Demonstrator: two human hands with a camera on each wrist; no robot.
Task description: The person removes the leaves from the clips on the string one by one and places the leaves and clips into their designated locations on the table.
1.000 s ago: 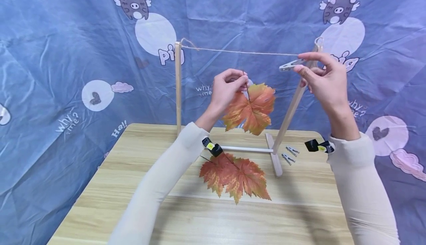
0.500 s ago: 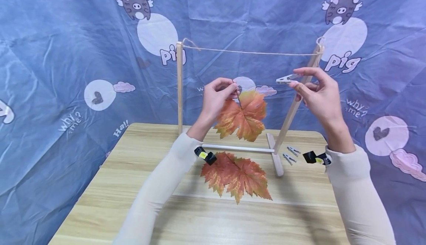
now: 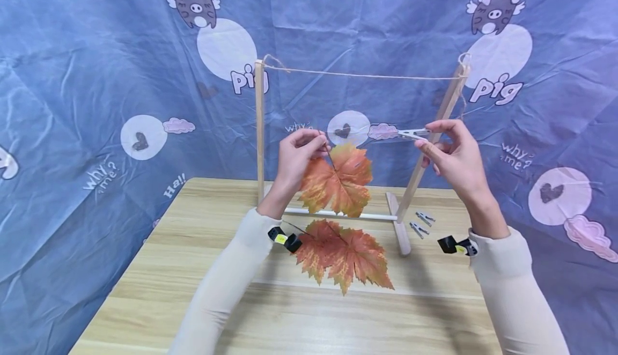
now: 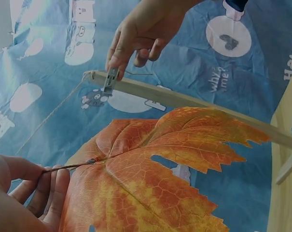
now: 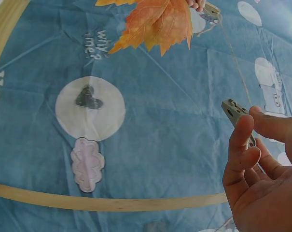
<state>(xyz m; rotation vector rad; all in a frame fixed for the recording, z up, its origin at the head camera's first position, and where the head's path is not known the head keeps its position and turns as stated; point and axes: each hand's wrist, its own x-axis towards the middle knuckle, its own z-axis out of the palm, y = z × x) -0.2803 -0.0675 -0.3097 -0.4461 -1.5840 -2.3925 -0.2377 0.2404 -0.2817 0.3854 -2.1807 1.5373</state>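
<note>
My left hand (image 3: 296, 156) pinches the thin brown stem of an orange artificial maple leaf (image 3: 338, 180), which hangs below the fingers. In the left wrist view the stem (image 4: 71, 166) runs from the fingertips to the leaf's centre. Between thumb and index finger my right hand (image 3: 456, 156) holds a grey clothespin (image 3: 411, 134), its tip pointing left toward the leaf. The right wrist view shows the same clothespin (image 5: 236, 112) at the fingertips. Above both hands a twine line (image 3: 362, 75) spans two wooden posts; neither the leaf nor the clothespin touches it.
Two overlapping red-orange leaves (image 3: 343, 256) lie on the wooden table (image 3: 159, 290). Two more clothespins (image 3: 422, 223) rest beside the right foot of the stand (image 3: 399, 231). A white crossbar (image 3: 372, 216) joins the posts low down. Behind hangs a blue printed cloth (image 3: 96, 28).
Both hands have come down from near the twine. The left hand with its leaf has also shifted left, and the right hand with the clothespin slightly left.
</note>
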